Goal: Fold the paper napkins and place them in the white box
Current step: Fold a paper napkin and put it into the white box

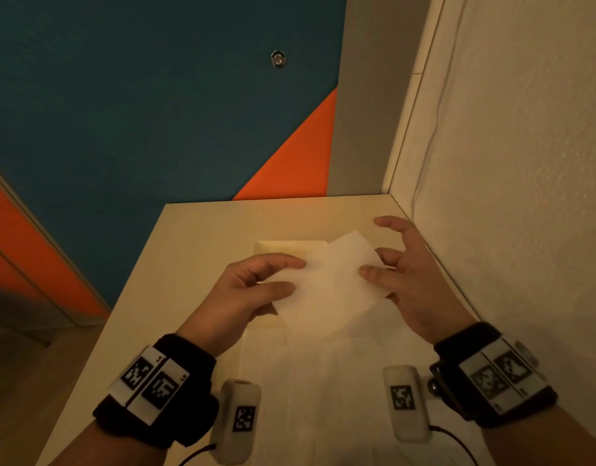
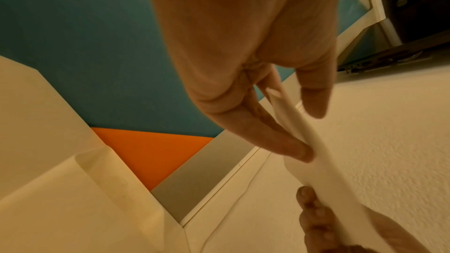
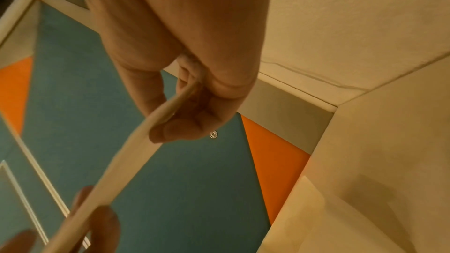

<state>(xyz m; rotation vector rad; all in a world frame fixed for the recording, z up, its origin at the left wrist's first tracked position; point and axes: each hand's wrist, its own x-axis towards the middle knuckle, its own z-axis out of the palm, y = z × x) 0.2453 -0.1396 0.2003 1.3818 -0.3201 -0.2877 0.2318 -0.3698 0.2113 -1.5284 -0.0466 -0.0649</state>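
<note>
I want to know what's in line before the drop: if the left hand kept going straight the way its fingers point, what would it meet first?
Probably the right hand: the left hand points across the napkin both pinch, above the white box. Depth is unclear.

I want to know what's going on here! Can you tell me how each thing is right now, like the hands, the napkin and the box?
left hand: pinches the napkin's left edge.
right hand: pinches the napkin's right edge, other fingers spread.
napkin: held up above the box, partly folded.
white box: open, on the table.
spare napkins: lying flat, near the person.
</note>
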